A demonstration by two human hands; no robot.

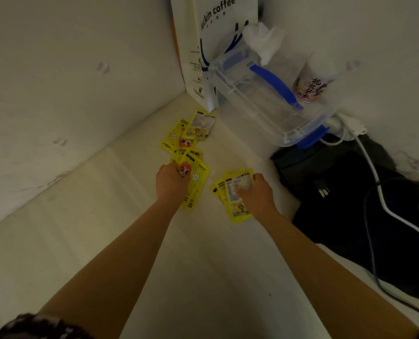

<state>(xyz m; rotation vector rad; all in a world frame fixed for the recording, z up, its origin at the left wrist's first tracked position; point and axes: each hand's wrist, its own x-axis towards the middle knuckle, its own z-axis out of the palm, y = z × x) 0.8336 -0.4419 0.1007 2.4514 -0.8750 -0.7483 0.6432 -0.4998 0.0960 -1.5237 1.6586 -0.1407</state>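
Several yellow snack packets lie on a white surface (135, 241). My left hand (170, 183) grips a yellow packet with an orange cartoon face (196, 178), fingers curled over its top edge. My right hand (257, 193) holds a small stack of yellow packets (230, 196), label side up, thumb pressing on top. Further back, a loose pile of the same packets (191, 133) lies near the corner.
A clear plastic box with blue clips (264, 101) lies tilted at the back right, tissue above it. A white luckin coffee paper bag (203, 45) stands in the corner. A printed cup (313, 79), dark clothing (350, 204) and white and black cables (374, 182) lie on the right.
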